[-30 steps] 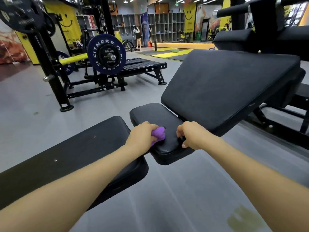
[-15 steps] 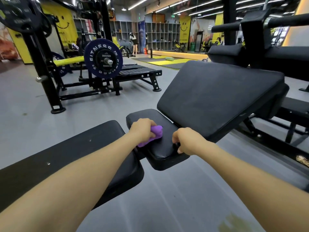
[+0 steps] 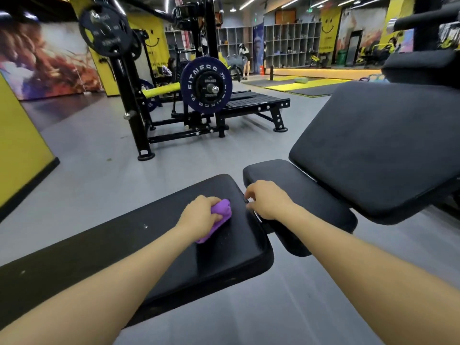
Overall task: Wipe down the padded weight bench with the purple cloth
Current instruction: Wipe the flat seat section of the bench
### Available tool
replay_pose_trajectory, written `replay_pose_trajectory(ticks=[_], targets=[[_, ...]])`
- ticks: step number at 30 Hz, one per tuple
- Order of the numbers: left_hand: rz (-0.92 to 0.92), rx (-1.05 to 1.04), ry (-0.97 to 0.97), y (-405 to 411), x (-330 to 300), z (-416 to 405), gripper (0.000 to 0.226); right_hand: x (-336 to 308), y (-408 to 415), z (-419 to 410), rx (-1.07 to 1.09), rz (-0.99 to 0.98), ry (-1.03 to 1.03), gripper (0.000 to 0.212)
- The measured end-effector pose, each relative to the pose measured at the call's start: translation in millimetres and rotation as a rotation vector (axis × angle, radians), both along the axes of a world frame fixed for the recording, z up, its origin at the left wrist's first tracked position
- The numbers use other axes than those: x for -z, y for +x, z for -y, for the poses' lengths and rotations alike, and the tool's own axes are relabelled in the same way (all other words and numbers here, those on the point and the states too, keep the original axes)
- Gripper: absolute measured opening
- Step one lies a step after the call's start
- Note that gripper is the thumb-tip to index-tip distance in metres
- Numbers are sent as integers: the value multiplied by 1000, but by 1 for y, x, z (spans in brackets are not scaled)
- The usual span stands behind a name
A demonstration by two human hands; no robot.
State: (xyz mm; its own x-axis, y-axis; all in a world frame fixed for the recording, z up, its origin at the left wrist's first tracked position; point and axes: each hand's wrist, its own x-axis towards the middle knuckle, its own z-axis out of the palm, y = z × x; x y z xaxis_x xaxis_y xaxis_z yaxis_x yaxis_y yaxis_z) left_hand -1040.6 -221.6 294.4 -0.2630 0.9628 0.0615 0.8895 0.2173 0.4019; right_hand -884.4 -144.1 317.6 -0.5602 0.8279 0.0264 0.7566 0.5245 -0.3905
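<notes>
A long flat black padded bench runs from the lower left to the middle of the head view. My left hand grips the bunched purple cloth and presses it on the pad near its far right end. My right hand hovers with loosely curled fingers over the gap between this pad and the small seat pad of a second bench, holding nothing that I can see. That second bench's inclined back pad rises to the right.
A black plate-loaded machine with a blue weight plate stands on the grey floor beyond the benches. A yellow wall edge is at the left. Another black rack sits at far right. A person stands far back by the cubby shelves.
My left hand has carried the purple cloth from the small seat pad left onto the end of the long flat bench. My right hand has left the seat pad's edge. The view swung left.
</notes>
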Motion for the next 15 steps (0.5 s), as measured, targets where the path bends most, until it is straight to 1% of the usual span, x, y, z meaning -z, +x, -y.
replay_pose_trajectory(ticks=[4, 7, 10, 12, 15], targets=[[-43, -27, 143, -5, 17, -14, 24, 12, -13, -4, -19, 13, -44, 27], [-122, -89, 139, -17, 20, -40, 23, 16, -14, -11, -34, 13, -77, 26], [-198, -152, 158, -26, 20, -72, 19, 15, -17, -19, -68, 47, -56, 27], [-166, -151, 178, -31, 20, -91, 19, 14, -19, -23, -92, 81, -45, 27], [-32, -79, 207, -38, 20, -104, 17, 10, -20, -24, -115, 118, -27, 29]])
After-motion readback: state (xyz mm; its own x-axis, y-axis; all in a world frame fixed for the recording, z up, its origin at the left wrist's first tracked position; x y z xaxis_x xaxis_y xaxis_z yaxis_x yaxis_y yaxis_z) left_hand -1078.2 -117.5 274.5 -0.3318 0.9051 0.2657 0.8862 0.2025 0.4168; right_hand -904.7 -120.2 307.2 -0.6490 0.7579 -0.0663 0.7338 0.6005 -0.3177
